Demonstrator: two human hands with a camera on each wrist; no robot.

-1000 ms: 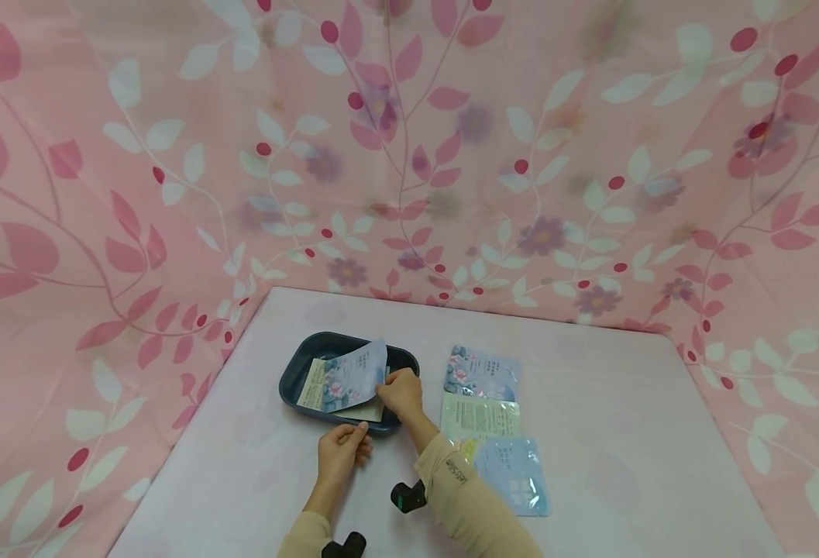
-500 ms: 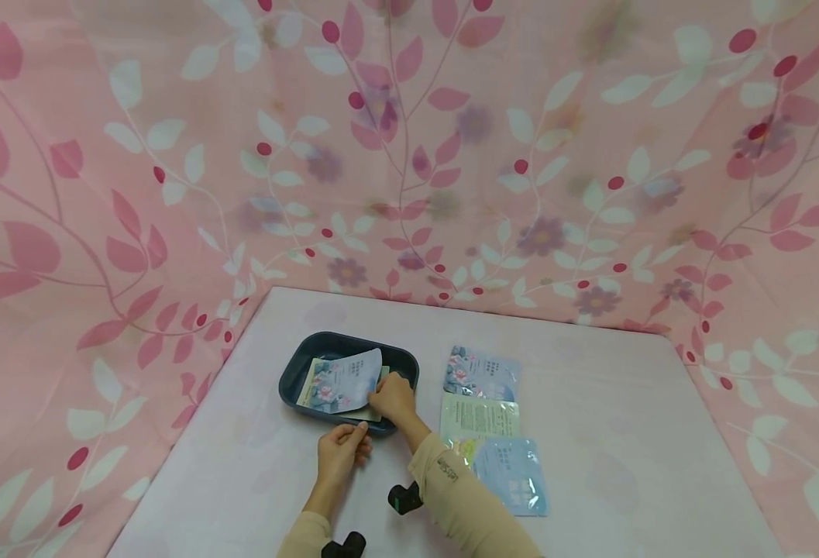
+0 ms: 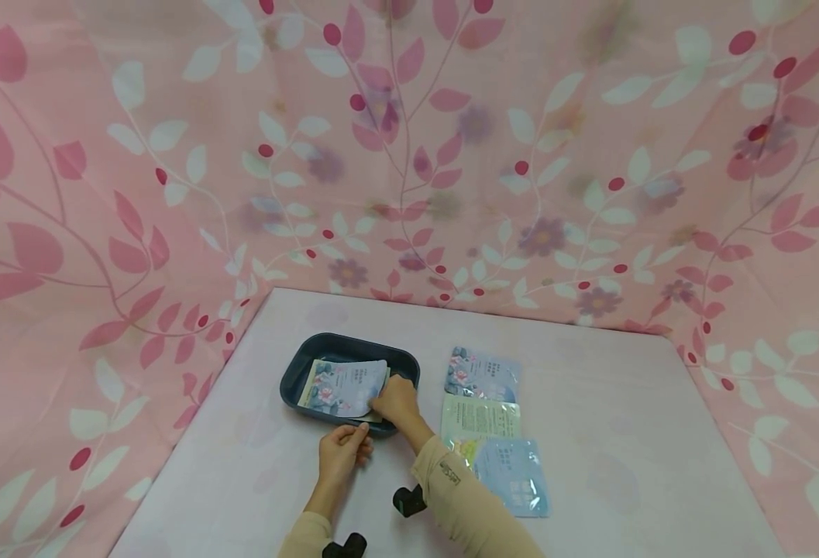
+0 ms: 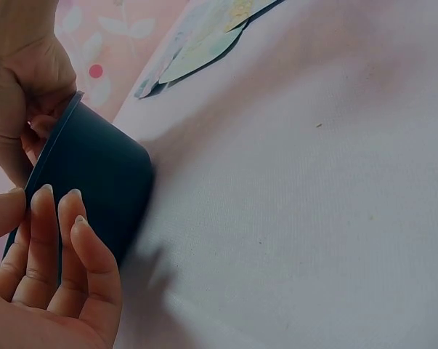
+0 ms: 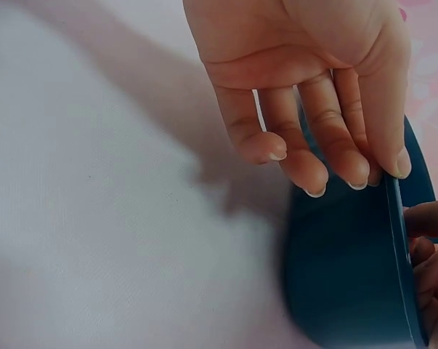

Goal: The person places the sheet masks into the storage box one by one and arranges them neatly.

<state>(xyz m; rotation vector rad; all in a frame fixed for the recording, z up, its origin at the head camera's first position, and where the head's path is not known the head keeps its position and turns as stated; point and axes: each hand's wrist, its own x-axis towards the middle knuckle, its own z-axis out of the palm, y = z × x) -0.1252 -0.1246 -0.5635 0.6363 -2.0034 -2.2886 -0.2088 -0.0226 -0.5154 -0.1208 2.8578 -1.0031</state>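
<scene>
A dark blue tub stands on the table. Its near rim is pinched between thumb and fingers of my left hand; in the left wrist view the curled fingers lie against the outer wall. My right hand reaches over the tub's right end and pinches the lower right corner of a blue flowered sachet. This sachet lies nearly flat inside, over a pale green sachet that peeks out at its left. In the right wrist view my right fingers are curled inside the rim.
Right of the tub, three flat sachets lie in an overlapping column: a flowered one, a pale green printed one and a glossy light blue one. My right sleeve partly covers the lowest. A pink floral curtain surrounds the white table.
The flowered sachet, tilted up earlier, has come down flatter into the tub with my right hand, which moved slightly down and left, then a little right. My left hand stays at the rim.
</scene>
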